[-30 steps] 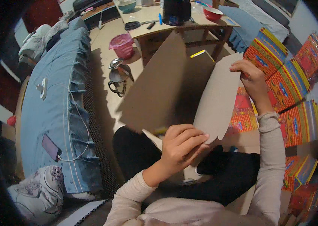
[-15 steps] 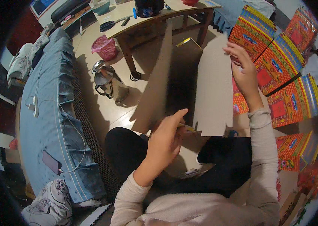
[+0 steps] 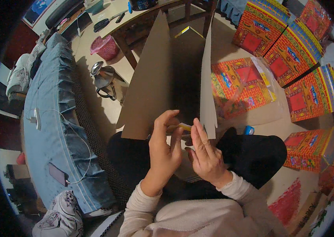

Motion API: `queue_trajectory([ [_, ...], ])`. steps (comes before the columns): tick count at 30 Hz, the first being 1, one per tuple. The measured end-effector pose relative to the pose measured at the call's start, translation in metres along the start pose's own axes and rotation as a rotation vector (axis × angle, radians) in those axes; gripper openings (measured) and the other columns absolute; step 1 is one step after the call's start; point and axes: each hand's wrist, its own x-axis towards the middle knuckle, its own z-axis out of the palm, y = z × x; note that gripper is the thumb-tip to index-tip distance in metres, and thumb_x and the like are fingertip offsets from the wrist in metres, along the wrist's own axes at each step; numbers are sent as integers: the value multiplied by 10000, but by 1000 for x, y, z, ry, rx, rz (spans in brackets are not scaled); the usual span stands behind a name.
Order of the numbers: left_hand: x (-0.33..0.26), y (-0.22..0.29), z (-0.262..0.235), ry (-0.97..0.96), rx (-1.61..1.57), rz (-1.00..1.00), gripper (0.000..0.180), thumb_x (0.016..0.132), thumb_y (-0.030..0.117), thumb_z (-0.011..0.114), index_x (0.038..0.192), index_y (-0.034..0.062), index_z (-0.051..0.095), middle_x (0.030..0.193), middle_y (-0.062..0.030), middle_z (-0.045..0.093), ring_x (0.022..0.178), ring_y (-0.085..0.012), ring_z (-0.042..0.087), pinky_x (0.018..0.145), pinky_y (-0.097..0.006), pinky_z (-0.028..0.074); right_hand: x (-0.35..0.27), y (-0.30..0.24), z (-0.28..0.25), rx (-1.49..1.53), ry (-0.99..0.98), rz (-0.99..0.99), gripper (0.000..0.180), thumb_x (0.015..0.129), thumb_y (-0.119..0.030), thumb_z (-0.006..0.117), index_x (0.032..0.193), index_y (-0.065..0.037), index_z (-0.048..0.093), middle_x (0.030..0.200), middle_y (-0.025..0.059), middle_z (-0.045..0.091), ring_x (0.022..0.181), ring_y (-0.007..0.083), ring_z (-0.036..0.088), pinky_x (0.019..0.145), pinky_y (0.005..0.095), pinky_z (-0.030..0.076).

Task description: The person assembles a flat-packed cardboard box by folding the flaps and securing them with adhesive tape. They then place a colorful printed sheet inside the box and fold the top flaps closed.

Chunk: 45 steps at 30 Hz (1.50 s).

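Observation:
A cardboard box [image 3: 144, 85] stands open in front of me between my knees, its plain grey-brown inside in shadow. Its left flap is tall and leans outward; the right flap [image 3: 206, 79] stands nearly upright, seen almost edge-on. My left hand [image 3: 163, 148] is at the near edge with thumb and fingers bent around a short, yellow-edged flap [image 3: 185, 126]. Close beside it, my right hand [image 3: 207, 158] has its fingers pressed together against the same near edge, thumb tucked under. The fingertips partly hide the flap.
Several red-and-yellow brick-patterned boxes [image 3: 259, 29] stand at the right. A flat printed piece [image 3: 242, 85] in clear plastic lies beyond my right knee. At the left are a metal jug [image 3: 109, 81], a pink basket [image 3: 105, 48], a wooden table [image 3: 133, 24] and a blue-covered seat [image 3: 52, 130].
My right hand has left the far right flap and come down to the near edge beside my left hand. The right flap has turned more upright, uncovering the flat printed piece.

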Motion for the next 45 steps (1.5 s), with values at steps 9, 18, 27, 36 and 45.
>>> queue_trajectory([
  [9,-10,-8,-1,40,50,50,413,915,-140,591,1298,4,543,1267,-111,613,1132,-205,629,970,-325,517,2,-10,0,110,-159,234,779,919,17,659,1583,50,252,1588,296,354,1317,455,550,917,372,590],
  [18,-13,-17,5,86,-90,85,445,854,-191,597,1242,27,601,1168,-130,661,1054,-239,689,876,-332,555,-1,-8,8,196,-75,293,510,970,-41,624,1440,-4,428,1401,248,569,1164,425,651,795,416,601],
  [27,-2,-1,-6,-70,66,145,271,842,-168,619,1046,12,626,1100,-161,634,1055,-295,671,891,-368,543,-11,-5,8,253,-96,389,336,980,28,579,1309,-22,529,1191,210,691,977,405,725,752,440,603],
  [36,0,-6,-2,-72,70,203,274,786,-159,623,1007,0,594,1109,-199,598,1013,-376,618,828,-392,511,-12,-3,16,297,71,287,366,1004,41,555,1365,21,494,1279,220,664,1107,373,703,900,417,586],
  [45,-5,-4,-5,-59,-6,185,362,819,-172,550,1128,9,605,1053,-162,600,929,-300,618,805,-360,516,1,-17,18,358,116,299,344,1011,24,555,1350,7,498,1261,210,664,1105,379,683,895,411,567],
])
